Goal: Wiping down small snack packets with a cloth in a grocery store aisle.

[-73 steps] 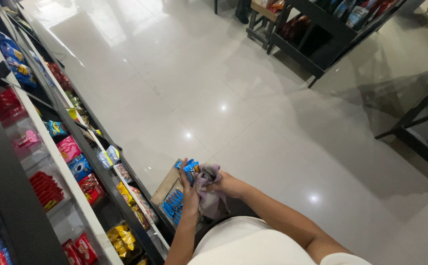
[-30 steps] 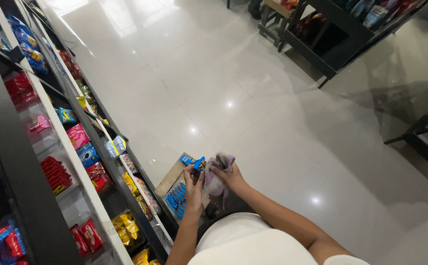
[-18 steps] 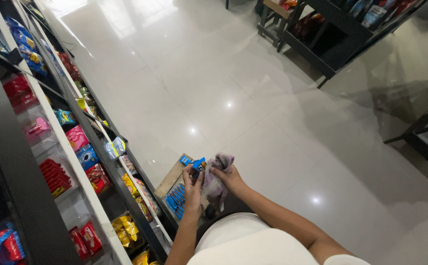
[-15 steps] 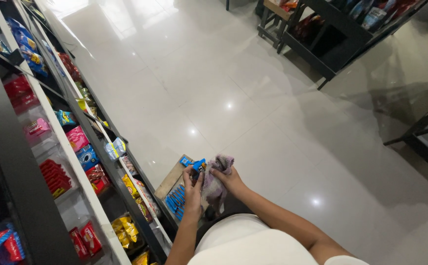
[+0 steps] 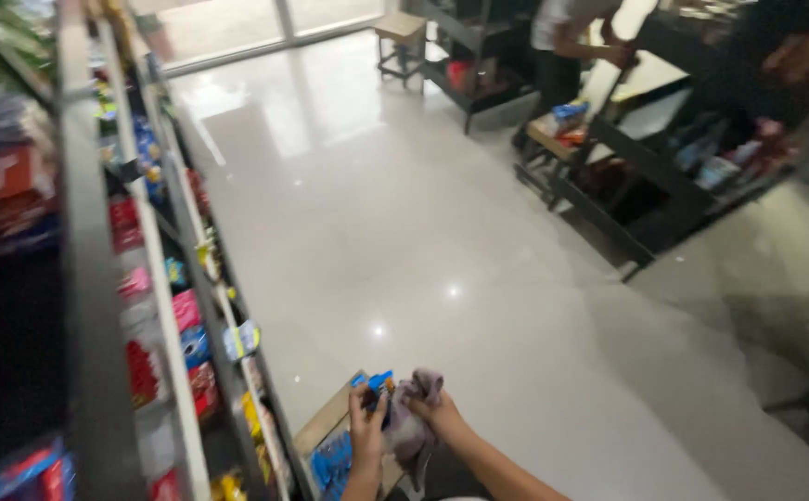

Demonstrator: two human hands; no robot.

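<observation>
Hands (image 5: pixel 403 422) beside shelf edge (image 5: pixel 237 390)

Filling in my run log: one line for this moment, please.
left hand: holds blue packet | right hand: holds purple cloth | below: box of blue packets

Left hand (image 5: pixel 366 431) and right hand (image 5: pixel 442 419) together, fingers curled, forearms converging.

Snack-filled shelves (image 5: pixel 159 306) line the glossy tiled floor (image 5: pixel 404 213); a stool (image 5: pixel 399 35) stands far off.
</observation>
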